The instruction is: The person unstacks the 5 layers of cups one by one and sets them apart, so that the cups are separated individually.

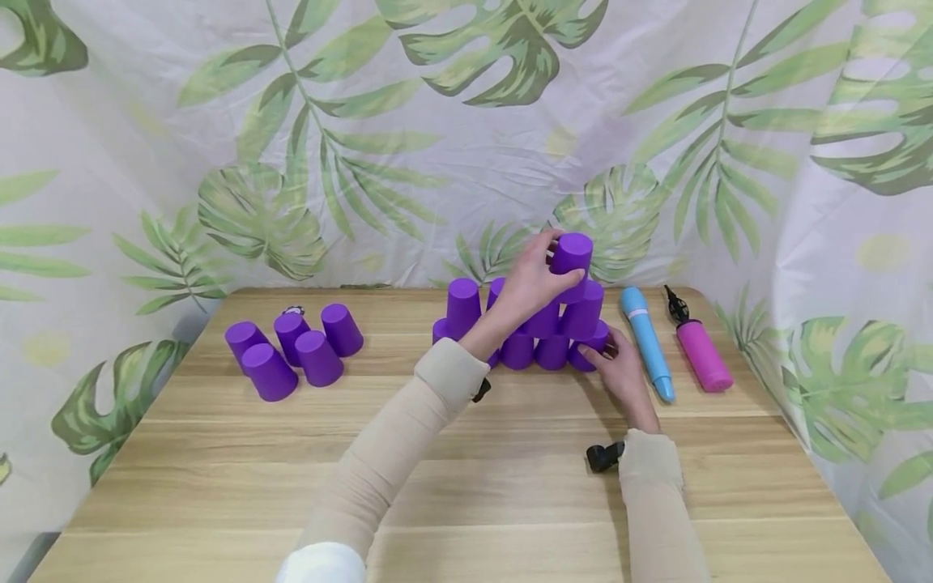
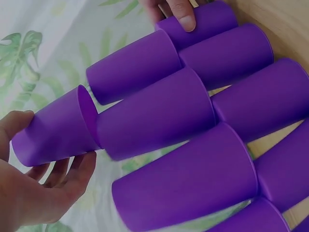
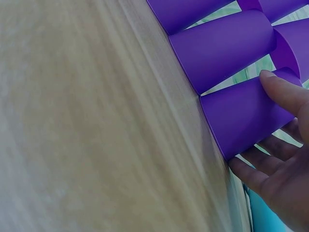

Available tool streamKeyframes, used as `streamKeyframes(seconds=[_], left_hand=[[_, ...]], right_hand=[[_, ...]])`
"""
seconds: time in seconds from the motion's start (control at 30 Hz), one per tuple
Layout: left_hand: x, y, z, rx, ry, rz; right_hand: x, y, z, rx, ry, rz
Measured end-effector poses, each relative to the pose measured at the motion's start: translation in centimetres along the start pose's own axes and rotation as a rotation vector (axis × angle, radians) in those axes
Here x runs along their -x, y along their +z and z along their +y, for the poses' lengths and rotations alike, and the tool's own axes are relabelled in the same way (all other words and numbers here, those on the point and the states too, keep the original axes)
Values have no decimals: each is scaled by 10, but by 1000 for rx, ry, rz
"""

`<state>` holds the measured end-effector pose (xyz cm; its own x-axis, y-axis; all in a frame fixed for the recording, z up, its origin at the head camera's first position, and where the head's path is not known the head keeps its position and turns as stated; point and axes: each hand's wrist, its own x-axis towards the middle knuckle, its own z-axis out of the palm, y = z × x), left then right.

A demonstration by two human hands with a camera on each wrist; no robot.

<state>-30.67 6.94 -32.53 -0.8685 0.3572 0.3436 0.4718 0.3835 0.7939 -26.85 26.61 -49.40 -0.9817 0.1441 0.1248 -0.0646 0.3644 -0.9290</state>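
Inverted purple cups stand in a stack, with a lower row (image 1: pixel 517 353) and a second row (image 1: pixel 464 308) bridging it. Thumb and fingers of my left hand (image 1: pixel 528 279) hold another inverted purple cup (image 1: pixel 572 253) at the top right of the stack. In the left wrist view, this cup's open rim (image 2: pixel 89 113) is right at the closed end of a second-row cup (image 2: pixel 157 116). My right hand (image 1: pixel 621 371) grips the lower row's rightmost cup (image 3: pixel 246 116), its thumb on one side and fingers on the other. My left forearm hides part of the stack.
Several more inverted purple cups (image 1: pixel 318 359) stand at the left of the wooden table (image 1: pixel 510 502). Right of the stack lie a blue pump-like tube (image 1: pixel 647 340) and a pink one (image 1: pixel 704 356) with a black nozzle. Leaf-print cloth (image 1: pixel 408 186) hangs behind the table.
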Motion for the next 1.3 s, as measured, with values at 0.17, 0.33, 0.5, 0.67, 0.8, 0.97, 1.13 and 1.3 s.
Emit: streamKeyframes(seconds=[0.17,0.33,0.5,0.67,0.8,0.97,1.13,1.3], left_hand=[[21,-22,-3,65,27,41],[48,-48,-10,118,62,99],[80,-83,-20,134,69,196],[117,-124,-33,72,20,296],[152,-160,-52,-48,-34,422],[189,-210,-71,-186,-184,607],[219,-248,-93,-275,-334,729],[245,-271,-119,-318,-522,752]], right_hand=[[1,2,1,-10,-8,8],[1,2,1,2,-1,4],[1,1,1,34,-11,-2],[0,0,1,33,-29,7],[-1,1,2,6,-25,6],[0,1,-1,14,-29,12],[0,-2,0,35,-45,10],[1,1,2,32,-37,-4]])
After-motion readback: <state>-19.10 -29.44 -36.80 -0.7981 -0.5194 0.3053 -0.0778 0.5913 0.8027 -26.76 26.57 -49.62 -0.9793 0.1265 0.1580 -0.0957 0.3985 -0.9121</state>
